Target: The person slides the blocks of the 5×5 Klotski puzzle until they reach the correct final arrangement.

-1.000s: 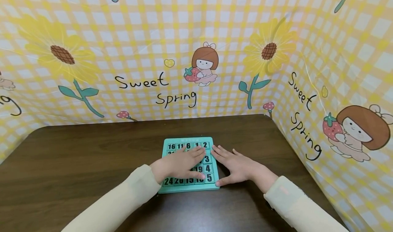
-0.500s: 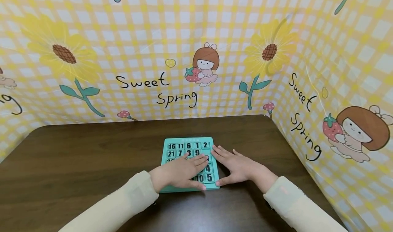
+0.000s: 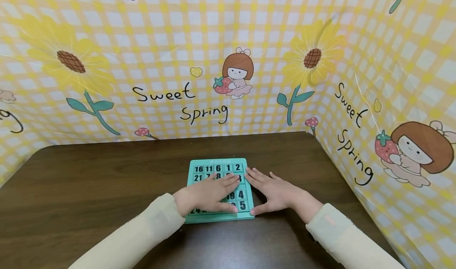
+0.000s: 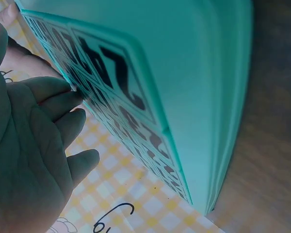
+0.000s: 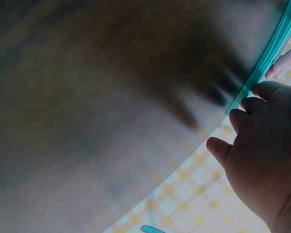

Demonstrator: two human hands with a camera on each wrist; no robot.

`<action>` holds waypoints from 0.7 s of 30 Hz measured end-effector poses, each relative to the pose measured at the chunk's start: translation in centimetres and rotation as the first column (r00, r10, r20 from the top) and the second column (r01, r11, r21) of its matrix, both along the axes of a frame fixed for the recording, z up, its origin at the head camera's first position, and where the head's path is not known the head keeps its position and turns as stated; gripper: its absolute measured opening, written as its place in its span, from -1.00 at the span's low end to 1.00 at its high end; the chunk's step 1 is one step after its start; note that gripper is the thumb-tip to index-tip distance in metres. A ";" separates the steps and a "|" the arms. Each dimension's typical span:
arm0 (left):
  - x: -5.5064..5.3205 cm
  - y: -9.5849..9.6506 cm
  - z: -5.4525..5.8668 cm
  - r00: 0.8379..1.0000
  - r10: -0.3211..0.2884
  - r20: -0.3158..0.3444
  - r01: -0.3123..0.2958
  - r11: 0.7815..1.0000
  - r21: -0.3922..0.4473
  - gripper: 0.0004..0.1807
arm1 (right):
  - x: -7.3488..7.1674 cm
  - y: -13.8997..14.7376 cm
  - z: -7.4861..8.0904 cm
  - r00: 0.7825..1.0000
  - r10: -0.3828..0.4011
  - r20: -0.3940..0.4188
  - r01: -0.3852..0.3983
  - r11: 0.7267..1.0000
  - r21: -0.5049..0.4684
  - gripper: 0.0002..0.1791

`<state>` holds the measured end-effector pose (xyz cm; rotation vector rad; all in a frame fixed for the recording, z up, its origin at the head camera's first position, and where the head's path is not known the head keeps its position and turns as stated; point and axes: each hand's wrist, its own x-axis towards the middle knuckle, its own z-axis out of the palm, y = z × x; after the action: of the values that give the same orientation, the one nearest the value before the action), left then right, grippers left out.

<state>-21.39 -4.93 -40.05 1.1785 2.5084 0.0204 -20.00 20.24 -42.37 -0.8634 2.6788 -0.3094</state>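
On the dark bench [image 3: 89, 174] lies a teal number puzzle [image 3: 219, 190]; the left hand [image 3: 208, 194] rests flat on its tiles, grip open, the right hand [image 3: 276, 192] steadies its right edge, fingers straight.

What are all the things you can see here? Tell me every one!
Sliding number puzzle: one, teal frame with black numbers, middle of the table near the front.
Table: one, dark brown wood, under everything.
Backdrop cloth: one, yellow-and-white check with sunflowers, cartoon girls and "Sweet Spring", behind and to the right.
Sleeves: two, cream, on both arms.
Left hand: one, flat on the puzzle tiles.
Right hand: one, flat against the puzzle's right edge.
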 end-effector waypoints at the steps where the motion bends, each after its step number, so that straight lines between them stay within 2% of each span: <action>1: -0.1 0.0 0.0 1.000 0.002 0.001 -0.002 1.000 0.003 -0.05 | 0.0 0.0 0.0 1.000 0.000 0.000 0.000 1.000 -0.001 0.20; 13: -0.9 0.1 -0.4 1.000 0.025 0.002 -0.025 1.000 0.016 -0.02 | 0.0 0.0 0.0 1.000 0.000 -0.003 0.000 1.000 -0.001 0.21; 17: -0.7 0.0 -0.3 1.000 0.023 -0.004 -0.022 1.000 0.013 -0.01 | 0.0 0.0 0.0 1.000 0.001 0.000 -0.001 1.000 -0.004 0.20; 21: 0.1 -0.3 -0.2 0.999 -0.014 -0.039 0.014 1.000 0.004 0.01 | 0.0 0.1 0.0 1.000 0.000 -0.001 0.000 1.000 -0.006 0.21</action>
<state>-21.30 -5.21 -40.21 1.2093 2.5347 -0.0010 -20.02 20.32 -42.39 -0.8657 2.6796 -0.3174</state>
